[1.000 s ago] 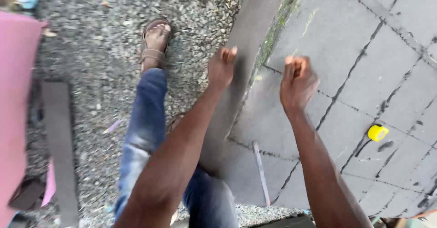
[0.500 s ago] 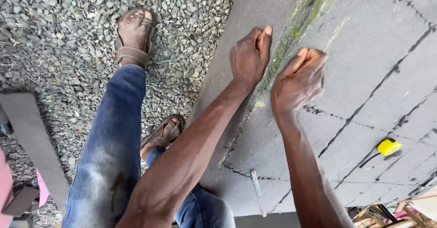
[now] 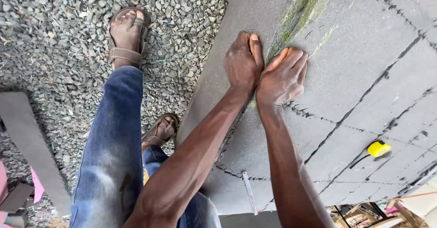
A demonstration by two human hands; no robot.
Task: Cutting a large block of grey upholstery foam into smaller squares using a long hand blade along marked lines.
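From the metal strip (image 3: 249, 192) low in the frame up past the yellow tape measure (image 3: 378, 148) at right, both flat palms, left hand (image 3: 243, 64) and right hand (image 3: 283, 76), fingers together and holding nothing, press the grey foam sheet (image 3: 364, 59) at centre, best with even downward pressure beside the mossy seam (image 3: 298, 14).

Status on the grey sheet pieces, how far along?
Done: several grey pieces lie edge to edge, jagged seams showing. In hand: left hand and right hand press side by side, empty, on a seam by the greenish streak. Left: seams toward the yellow tape measure look unclosed; it and the metal strip lie untouched.
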